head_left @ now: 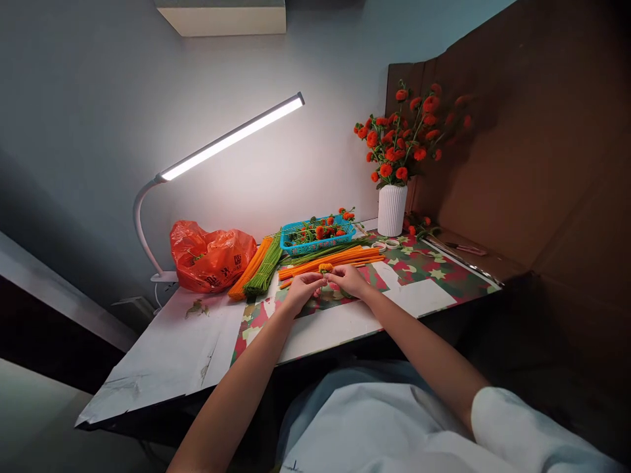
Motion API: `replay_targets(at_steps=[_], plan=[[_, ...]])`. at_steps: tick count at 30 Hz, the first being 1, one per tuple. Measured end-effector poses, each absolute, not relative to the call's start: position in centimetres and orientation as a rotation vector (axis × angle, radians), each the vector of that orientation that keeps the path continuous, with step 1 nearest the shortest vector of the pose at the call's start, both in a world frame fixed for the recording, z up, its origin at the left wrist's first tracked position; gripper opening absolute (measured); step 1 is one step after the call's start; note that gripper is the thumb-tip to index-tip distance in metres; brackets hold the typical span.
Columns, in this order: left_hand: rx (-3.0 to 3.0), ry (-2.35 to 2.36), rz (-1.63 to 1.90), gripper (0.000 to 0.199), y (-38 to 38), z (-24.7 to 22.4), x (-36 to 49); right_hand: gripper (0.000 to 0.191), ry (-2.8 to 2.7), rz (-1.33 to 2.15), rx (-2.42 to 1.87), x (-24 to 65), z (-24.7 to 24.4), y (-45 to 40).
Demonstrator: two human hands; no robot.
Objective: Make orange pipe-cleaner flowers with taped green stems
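In front of the blue plastic basket [310, 247], the left hand [304, 290] and right hand [351, 281] hold a small, fuzzy orange flower [325, 268], their fingers closed in a pinch just under its head. Uneven pulling could bend or loosen the bloom (it looks soft). The long, fuzzy orange stems [305, 266], before the basket on the white-and-patterned worktop [167, 355], could scatter if a hand brushes them

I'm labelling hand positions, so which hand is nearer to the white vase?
The right hand. It is in front of the white vase and to its left; the left hand is farther off, left of the right hand.
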State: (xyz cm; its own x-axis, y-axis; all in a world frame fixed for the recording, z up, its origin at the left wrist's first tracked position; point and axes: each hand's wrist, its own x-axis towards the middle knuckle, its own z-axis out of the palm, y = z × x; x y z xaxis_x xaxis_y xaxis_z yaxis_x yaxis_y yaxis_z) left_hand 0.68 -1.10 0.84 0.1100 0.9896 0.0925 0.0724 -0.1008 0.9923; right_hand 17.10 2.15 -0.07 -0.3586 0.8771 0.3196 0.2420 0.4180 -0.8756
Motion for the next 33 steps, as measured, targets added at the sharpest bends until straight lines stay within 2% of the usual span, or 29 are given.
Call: replay_targets(at_steps=[18, 28, 33], plan=[[1.502, 1.164, 1.182, 0.033, -1.6, 1.3, 1.3, 0.037, -1.824, 0.856, -1.056, 16.7, -0.3, 2.1], [1.598, 1.295, 1.268, 0.023, -0.8, 0.3, 1.5, 0.038, -1.844, 0.802, -1.020, 16.6, -0.7, 2.1], [1.867, 1.420, 1.311, 0.023, -1.3, 0.6, 1.6, 0.037, -1.820, 0.700, -1.049, 16.5, -0.6, 1.8]])
